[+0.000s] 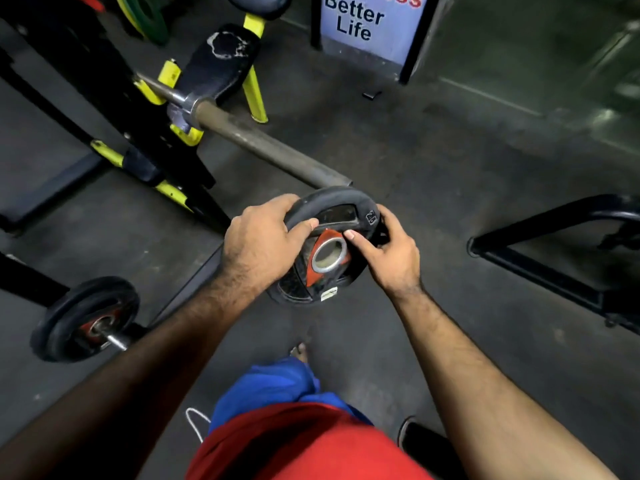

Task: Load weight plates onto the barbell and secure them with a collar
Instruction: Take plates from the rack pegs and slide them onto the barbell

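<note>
Evidently loading was under way: the left hand (258, 242) and right hand (391, 252) gripped the weight plate (322, 251) between them, just short of the barbell sleeve (266, 147) beyond; next, its hole needed aligning with the sleeve's end.

Dark gym floor (450, 188) bears a black-yellow rack (149, 157).

Sign (372, 26) reads "Better Life"; top word cut.
</note>
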